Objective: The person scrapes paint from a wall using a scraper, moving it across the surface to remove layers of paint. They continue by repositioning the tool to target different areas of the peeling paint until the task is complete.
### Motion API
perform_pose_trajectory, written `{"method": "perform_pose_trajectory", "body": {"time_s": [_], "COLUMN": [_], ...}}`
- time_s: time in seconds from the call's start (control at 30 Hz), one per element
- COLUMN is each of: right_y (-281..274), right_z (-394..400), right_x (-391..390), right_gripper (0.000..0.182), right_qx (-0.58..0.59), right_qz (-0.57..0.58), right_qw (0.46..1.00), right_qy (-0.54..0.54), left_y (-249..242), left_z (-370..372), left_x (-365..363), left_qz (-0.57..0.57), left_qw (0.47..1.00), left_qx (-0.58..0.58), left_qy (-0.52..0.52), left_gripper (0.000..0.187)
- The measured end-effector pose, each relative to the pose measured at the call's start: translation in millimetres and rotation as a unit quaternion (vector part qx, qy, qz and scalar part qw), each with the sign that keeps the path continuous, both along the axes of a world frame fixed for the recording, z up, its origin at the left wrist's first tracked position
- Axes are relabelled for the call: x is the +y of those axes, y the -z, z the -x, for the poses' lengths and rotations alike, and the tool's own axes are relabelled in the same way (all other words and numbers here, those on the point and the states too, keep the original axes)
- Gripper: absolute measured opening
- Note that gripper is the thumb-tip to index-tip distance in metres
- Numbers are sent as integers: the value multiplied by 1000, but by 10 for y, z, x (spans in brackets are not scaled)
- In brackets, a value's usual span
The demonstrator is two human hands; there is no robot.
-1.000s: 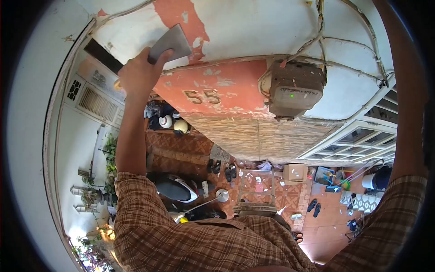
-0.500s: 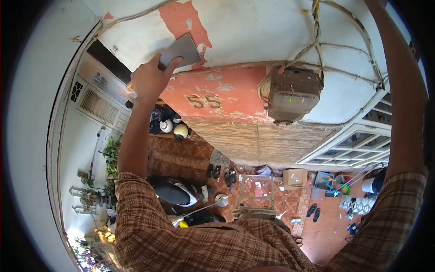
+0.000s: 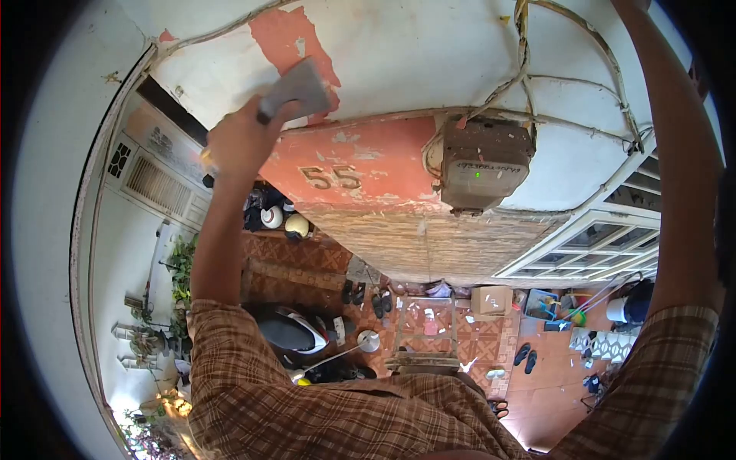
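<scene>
My left hand (image 3: 244, 139) is closed around a flat grey scraper (image 3: 300, 90), whose blade lies over the white wall. The blade's right edge is beside a bare salmon patch (image 3: 282, 38) with a ragged outline. Below the hand and blade runs a salmon band (image 3: 383, 149) with flaking spots and the number 55 (image 3: 332, 179). My right arm reaches up along the right side. Only a small part of my right hand (image 3: 635, 4) shows at the top edge, and its fingers are hidden.
A brown meter box (image 3: 485, 165) with cables (image 3: 524, 57) hangs on the wall. Far below are a motorcycle (image 3: 287, 331), a cardboard box (image 3: 491, 300), sandals (image 3: 526, 358) and paper scraps on the tiled floor. A slatted window frame (image 3: 586, 249) is at the right.
The view has shifted slightly, so the wall and meter box appear further left. My left hand and the scraper have moved a little left, and the blade is blurred.
</scene>
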State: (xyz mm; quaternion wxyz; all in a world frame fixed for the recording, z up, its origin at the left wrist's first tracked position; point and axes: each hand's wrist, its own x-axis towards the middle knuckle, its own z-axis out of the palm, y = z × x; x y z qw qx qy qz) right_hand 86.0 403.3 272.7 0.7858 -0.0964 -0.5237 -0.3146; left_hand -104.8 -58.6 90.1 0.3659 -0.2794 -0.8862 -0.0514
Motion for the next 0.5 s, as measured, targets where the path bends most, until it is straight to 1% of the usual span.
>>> {"method": "perform_pose_trajectory", "body": {"time_s": [0.03, 0.13, 0.17, 0.27, 0.3, 0.4, 0.43, 0.5], "right_y": [13, 29, 34, 33, 51, 38, 34, 2], "right_z": [-10, -55, -49, -47, -43, -16, -3, -18], "right_x": [-29, -53, -70, -42, -50, -66, -64, 6], "right_gripper": [40, 40, 40, 40, 40, 40, 40, 40], "right_qx": [-4, -16, -18, -17, -17, -11, -6, 5], "right_qz": [4, 17, 24, 11, 20, 29, 28, 15], "right_qw": [1000, 1000, 999, 1000, 1000, 1000, 999, 999], "right_qy": [-4, -12, -16, -13, -12, 5, 19, 33], "left_y": [-22, -18, -58, -31, 5, 17, -7, 4], "left_z": [52, 49, 26, 50, 111, 161, 137, 185], "left_x": [-41, -5, 16, -12, -46, -127, -155, -109], "left_qz": [-13, -35, -21, -25, -19, -12, -13, -49], "left_qw": [1000, 998, 999, 999, 999, 1000, 1000, 997], "left_qx": [-3, 40, 42, 19, 33, 18, 18, 43], "left_qy": [-8, 17, 10, 7, 18, 15, -2, 34], "left_gripper": [65, 60, 60, 62, 63, 63, 62, 62]}}
